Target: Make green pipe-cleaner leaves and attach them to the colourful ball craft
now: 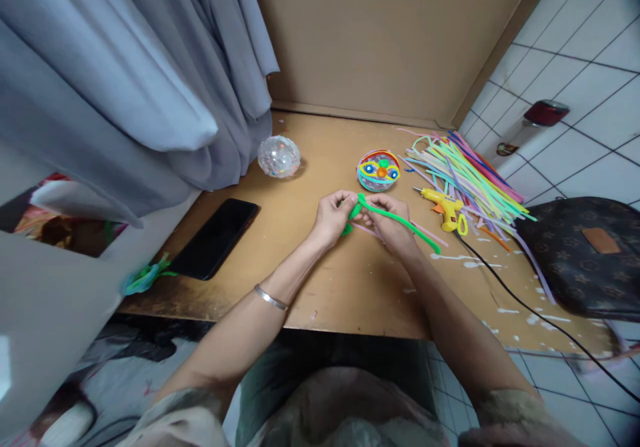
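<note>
My left hand (333, 218) pinches one end of a green pipe cleaner (405, 220), where it is folded into a small bunch. Close beside it, my right hand (390, 220) has its fingers closed on the same pipe cleaner, and the long free end runs over that hand toward the lower right. A thin pink strand (431, 235) lies on the table, passing behind my right hand. Just beyond my hands sits a round clear ball (379, 172) decorated with colourful strips and eye-like blue discs. Another clear ball (279, 157), plainer, stands farther left.
Colourful pipe cleaners (470, 173) lie heaped at the right, beside a yellow glue gun (445, 207) whose black cord (520, 300) trails off the table. A black phone (215, 239) lies at left, under a grey curtain (165, 67). A dark patterned bag (590, 260) rests at the right edge.
</note>
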`<state>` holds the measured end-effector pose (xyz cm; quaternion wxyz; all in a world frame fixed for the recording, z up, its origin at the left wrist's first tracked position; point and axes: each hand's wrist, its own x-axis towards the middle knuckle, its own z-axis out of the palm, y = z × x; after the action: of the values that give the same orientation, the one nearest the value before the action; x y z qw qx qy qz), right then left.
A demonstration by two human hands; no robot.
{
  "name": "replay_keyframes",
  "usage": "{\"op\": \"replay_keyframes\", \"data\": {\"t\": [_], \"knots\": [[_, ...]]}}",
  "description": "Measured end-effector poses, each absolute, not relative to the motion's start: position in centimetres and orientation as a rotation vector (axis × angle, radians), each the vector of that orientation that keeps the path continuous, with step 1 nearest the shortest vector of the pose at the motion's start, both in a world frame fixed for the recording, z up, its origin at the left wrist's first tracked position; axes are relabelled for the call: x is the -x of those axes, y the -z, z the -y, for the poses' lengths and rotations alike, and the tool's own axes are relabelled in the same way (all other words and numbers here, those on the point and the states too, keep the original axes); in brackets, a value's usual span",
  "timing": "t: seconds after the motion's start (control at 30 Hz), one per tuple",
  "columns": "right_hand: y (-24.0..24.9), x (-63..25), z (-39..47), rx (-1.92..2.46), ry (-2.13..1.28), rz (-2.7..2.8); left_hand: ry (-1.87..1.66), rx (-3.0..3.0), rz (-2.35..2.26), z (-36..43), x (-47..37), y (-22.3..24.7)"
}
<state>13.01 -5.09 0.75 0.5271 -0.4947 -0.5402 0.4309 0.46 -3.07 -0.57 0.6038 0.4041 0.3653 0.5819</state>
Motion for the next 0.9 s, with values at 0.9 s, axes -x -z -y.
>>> {"op": "replay_keyframes", "data": {"t": [0.9], "knots": [[-1.0,-13.5,4.7,1.158,-1.416,1.066,-1.314,-0.806,-0.886,2.9,-0.4,1.1]]}}
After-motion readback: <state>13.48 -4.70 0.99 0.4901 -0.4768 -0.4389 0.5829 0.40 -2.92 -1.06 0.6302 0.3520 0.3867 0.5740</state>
